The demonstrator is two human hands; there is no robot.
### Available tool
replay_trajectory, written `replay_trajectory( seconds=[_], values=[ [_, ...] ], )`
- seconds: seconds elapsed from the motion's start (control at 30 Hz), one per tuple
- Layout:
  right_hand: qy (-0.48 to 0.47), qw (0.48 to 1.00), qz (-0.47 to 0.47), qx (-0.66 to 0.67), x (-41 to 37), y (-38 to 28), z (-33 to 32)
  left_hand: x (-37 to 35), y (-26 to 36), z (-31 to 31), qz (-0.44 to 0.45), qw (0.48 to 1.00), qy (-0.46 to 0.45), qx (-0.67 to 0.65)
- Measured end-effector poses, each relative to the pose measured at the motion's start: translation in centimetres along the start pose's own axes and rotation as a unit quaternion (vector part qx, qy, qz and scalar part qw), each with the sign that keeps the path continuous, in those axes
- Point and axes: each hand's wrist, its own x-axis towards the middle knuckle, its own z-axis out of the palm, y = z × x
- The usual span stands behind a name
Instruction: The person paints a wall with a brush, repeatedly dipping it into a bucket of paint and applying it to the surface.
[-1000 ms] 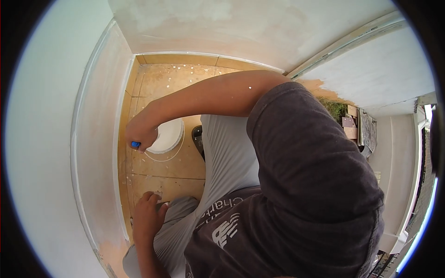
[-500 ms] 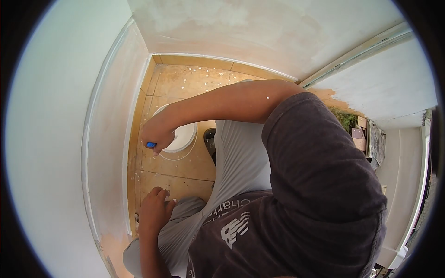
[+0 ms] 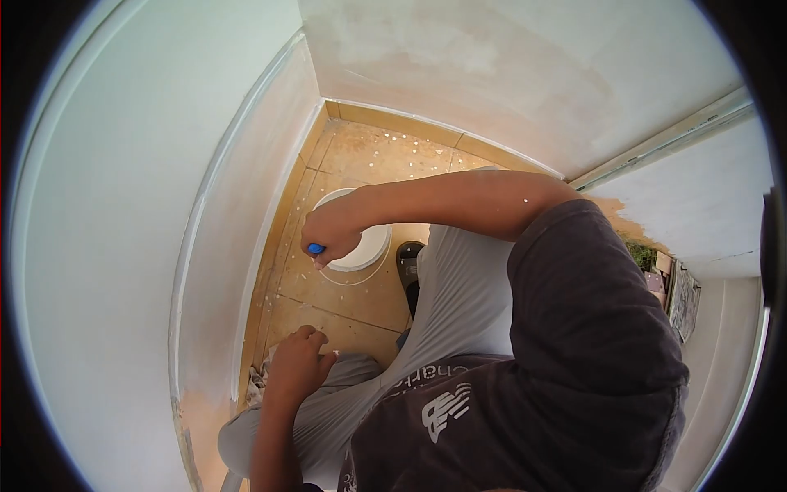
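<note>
My right hand (image 3: 329,230) is closed around a tool with a blue handle end (image 3: 316,248). Its working end is hidden below the fist, so its kind does not show. The fist is over the left side of a white bucket (image 3: 373,248), which stands on the tiled floor with its thin wire handle (image 3: 361,283) lowered to one side. The bucket's contents look whitish, but forearm and hand cover much of them. Near my bent knee, my left hand (image 3: 299,361) holds nothing, its fingers loosely bent and the thumb apart. A white smear shows at the thumb tip.
Tan floor tiles (image 3: 344,307) carry white splatters. Patchily painted walls (image 3: 459,66) meet in a corner close by, with a tan tile skirting (image 3: 393,117) along their foot. My shoe (image 3: 407,262) is beside the bucket. Plants (image 3: 639,253) and tile pieces (image 3: 656,283) are at the right.
My head view has shifted, so the room and bucket appear further right. The right fist stays over the bucket with the blue-ended tool. My left hand's fingers have shifted slightly.
</note>
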Motion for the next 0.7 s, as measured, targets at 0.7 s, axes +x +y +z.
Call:
replay_trajectory(
  seconds=[0.7],
  values=[
    [0.045,0.998,-0.002,0.036,-0.3,1.0,-0.8,0.0,-0.3,0.5,0.002,1.0,0.005,0.01]
  ],
)
